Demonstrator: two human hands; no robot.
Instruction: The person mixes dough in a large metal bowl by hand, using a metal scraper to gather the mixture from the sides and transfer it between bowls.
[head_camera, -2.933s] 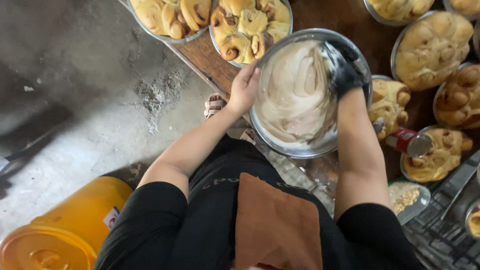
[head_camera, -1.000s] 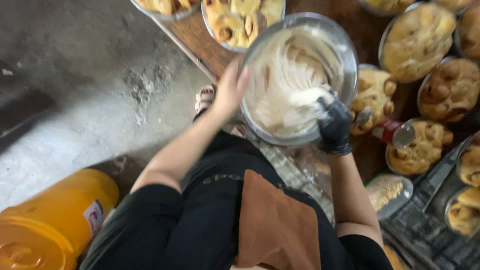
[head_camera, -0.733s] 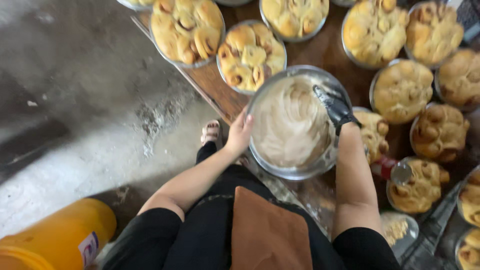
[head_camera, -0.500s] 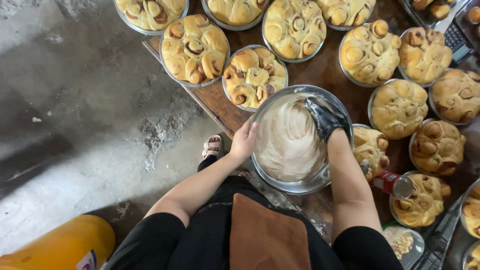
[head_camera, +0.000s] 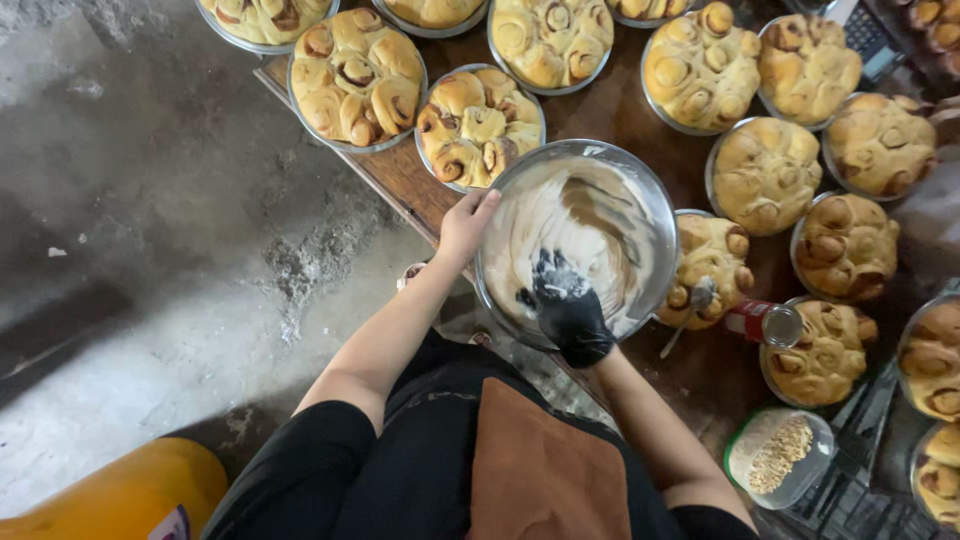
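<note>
My bare left hand (head_camera: 466, 222) grips the rim of the metal bowl (head_camera: 655, 205) of pale icing (head_camera: 560, 225) on the worktop (head_camera: 620, 115), while my black-gloved right hand (head_camera: 568, 310) is curled down in the icing.

1. Mixing bowl (head_camera: 655, 215): on the table edge (head_camera: 400, 175); left hand (head_camera: 462, 225) on its left rim, right hand (head_camera: 568, 312) inside over the cream (head_camera: 560, 215).
2. Roll pans: one (head_camera: 480, 125) just beyond the left hand, another (head_camera: 712, 268) touching the bowl's right side.
3. Small jar (head_camera: 765, 323): right of the right hand.
4. Tub of crumbs (head_camera: 782, 457): nearer the person, right of the right forearm.
</note>
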